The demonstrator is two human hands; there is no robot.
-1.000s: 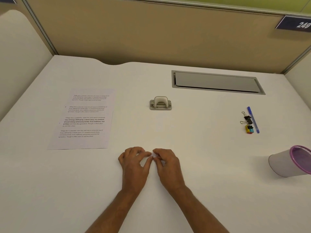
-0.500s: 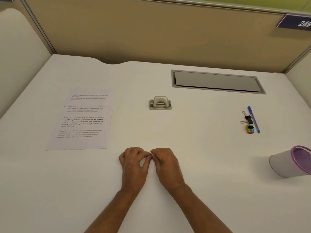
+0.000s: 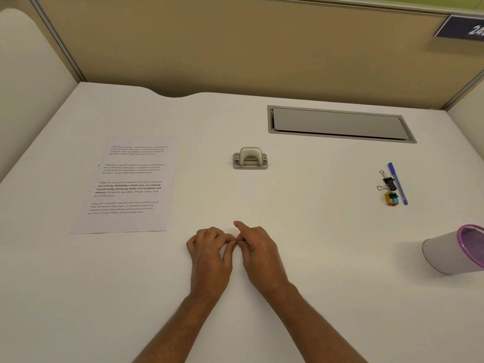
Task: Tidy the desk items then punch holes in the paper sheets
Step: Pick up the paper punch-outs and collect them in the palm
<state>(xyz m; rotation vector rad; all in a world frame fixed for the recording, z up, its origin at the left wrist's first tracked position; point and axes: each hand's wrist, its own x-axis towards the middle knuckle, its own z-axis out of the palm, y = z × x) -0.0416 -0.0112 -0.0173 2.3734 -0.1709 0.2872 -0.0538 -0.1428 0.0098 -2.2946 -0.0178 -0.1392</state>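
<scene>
Several printed paper sheets [image 3: 128,184] lie in a slightly fanned stack on the left of the white desk [image 3: 314,231]. A grey hole punch [image 3: 250,158] stands mid-desk, beyond my hands. At the right lie a blue pen [image 3: 397,183], two black binder clips [image 3: 387,182] and a small coloured clip [image 3: 391,199]. A white pen cup with a purple rim [image 3: 450,252] lies on its side at the right edge. My left hand [image 3: 209,252] and my right hand [image 3: 258,250] rest side by side on the desk, fingers loosely curled, holding nothing. The right index finger points forward.
A grey cable hatch [image 3: 337,124] is set into the desk at the back right. Beige partition walls [image 3: 235,48] close off the back and both sides. The desk's back edge has a curved cutout on the left.
My right index finger has stretched forward from the curled fingers. Both hands stay in the same spot on the desk; the objects have not moved.
</scene>
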